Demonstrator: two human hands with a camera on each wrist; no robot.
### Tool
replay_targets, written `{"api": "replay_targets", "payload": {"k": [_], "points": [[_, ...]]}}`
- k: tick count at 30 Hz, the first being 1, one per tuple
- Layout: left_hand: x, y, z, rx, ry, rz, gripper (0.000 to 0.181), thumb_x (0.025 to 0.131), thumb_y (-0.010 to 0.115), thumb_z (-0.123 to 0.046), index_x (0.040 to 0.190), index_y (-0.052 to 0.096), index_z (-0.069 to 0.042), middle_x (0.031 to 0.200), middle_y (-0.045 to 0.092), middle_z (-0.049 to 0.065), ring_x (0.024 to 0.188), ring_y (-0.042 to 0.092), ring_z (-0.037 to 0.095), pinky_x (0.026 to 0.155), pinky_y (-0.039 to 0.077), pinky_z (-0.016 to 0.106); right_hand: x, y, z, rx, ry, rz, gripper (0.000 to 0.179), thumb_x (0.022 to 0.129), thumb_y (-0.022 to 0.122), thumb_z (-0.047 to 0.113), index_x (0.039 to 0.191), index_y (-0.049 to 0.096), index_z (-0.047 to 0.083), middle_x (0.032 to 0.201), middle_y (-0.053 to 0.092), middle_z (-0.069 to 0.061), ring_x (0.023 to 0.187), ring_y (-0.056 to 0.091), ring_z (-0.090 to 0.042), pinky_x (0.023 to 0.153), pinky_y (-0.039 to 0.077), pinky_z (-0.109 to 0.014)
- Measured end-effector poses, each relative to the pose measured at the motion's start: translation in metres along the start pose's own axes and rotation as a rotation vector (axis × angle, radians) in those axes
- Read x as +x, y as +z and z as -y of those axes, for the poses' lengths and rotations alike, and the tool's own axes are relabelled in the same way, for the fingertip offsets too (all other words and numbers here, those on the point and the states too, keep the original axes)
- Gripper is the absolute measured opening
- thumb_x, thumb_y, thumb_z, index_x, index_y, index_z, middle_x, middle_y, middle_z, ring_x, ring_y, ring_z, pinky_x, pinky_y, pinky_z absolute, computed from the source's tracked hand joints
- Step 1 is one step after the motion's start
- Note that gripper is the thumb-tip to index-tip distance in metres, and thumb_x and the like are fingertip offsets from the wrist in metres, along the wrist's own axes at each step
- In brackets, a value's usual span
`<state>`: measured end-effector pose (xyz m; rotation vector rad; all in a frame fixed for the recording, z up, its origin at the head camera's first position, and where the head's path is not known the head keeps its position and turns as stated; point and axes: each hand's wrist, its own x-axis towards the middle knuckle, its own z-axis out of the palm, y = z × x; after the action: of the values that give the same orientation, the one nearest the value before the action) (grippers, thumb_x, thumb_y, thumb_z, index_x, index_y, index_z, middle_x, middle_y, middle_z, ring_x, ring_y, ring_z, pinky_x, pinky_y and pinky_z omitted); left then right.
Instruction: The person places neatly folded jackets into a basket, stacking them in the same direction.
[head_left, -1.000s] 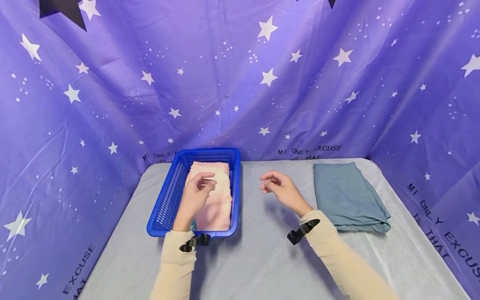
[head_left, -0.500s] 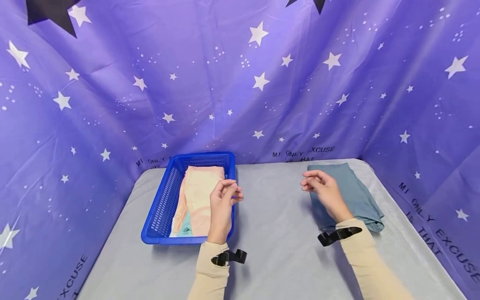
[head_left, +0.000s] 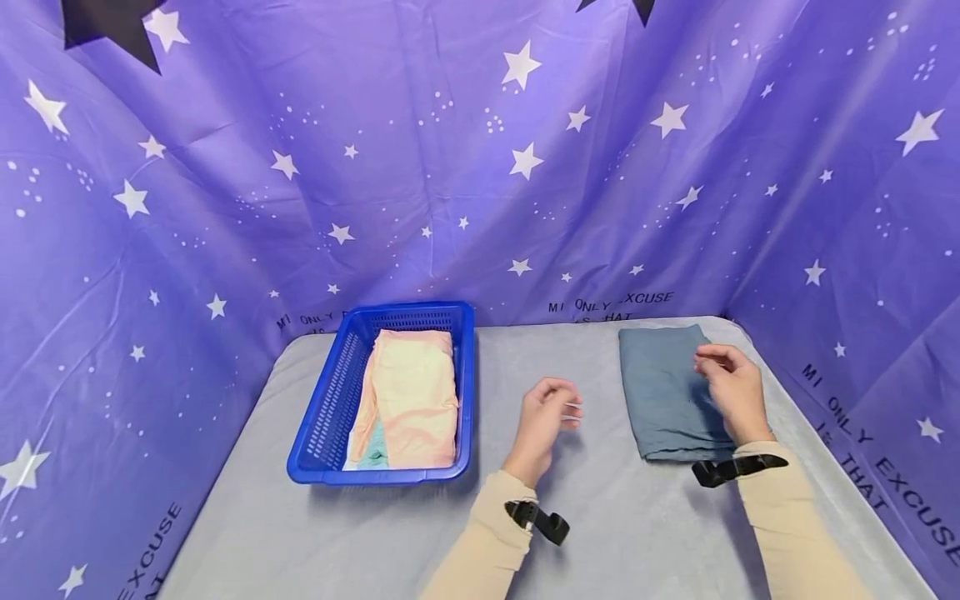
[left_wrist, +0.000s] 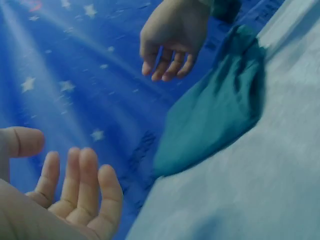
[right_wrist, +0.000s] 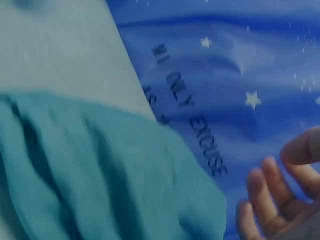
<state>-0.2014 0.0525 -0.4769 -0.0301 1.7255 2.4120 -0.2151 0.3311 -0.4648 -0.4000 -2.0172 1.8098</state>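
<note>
A folded teal cloth (head_left: 663, 392) lies on the right side of the table. Over its right edge hovers my right hand (head_left: 735, 392), fingers loosely bent and holding nothing; the right wrist view shows the cloth (right_wrist: 115, 175) beside those fingers (right_wrist: 265, 195). My left hand (head_left: 543, 421) is above the table between the basket and the cloth, its fingers relaxed with nothing in them. In the left wrist view the left fingers (left_wrist: 80, 185) are spread slightly, and the right hand (left_wrist: 175, 40) appears above the cloth (left_wrist: 215, 110).
On the left stands a blue plastic basket (head_left: 467, 400) with perforated sides. Inside it are a folded pink cloth (head_left: 416, 392) and a smaller light-green piece (head_left: 373, 450). A grey cover (head_left: 555, 533) spreads over the table, and a purple star-printed curtain (head_left: 420, 183) surrounds it.
Both hands have moved to the right: the left from over the basket to the table's middle, the right from mid-table to over the teal cloth. Basket and cloths stay in place.
</note>
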Motion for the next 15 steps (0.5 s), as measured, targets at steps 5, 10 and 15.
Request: {"api": "replay_targets", "payload": {"k": [5,10,15], "points": [[0.009,0.035,0.02,0.051,-0.096,-0.055,0.009,0.085,0.066,-0.01,0.093,0.068,-0.012,0.081,0.071,0.001,0.071,0.068,0.018,0.06,0.053,0.025,0.01,-0.026,-0.003,-0.329,0.068,-0.073,0.017,0.096,0.061,0.015,0.112,0.068,0.012,0.079,0.055,0.029,0.075,0.051,0.007,0.062,0.044,-0.012],[0.015,0.059,0.036,0.103,-0.162,-0.09,0.01,0.085,0.07,-0.012,0.095,0.067,-0.013,0.091,0.072,0.005,0.085,0.072,0.029,0.071,0.058,0.037,0.014,-0.045,-0.011,-0.553,0.096,-0.017,0.047,0.096,0.06,0.022,0.135,0.055,-0.005,0.108,0.064,-0.007,0.094,0.058,-0.016,0.071,0.042,-0.018],[0.019,0.072,0.049,0.107,-0.22,-0.102,0.016,0.088,0.072,-0.015,0.102,0.064,-0.014,0.084,0.063,0.002,0.075,0.058,0.018,0.072,0.053,0.037,0.013,-0.058,-0.023,-0.651,0.152,0.102,0.065,0.097,0.057,0.024,0.144,0.037,-0.016,0.135,0.045,-0.038,0.12,0.048,-0.05,0.091,0.043,-0.048]]}}
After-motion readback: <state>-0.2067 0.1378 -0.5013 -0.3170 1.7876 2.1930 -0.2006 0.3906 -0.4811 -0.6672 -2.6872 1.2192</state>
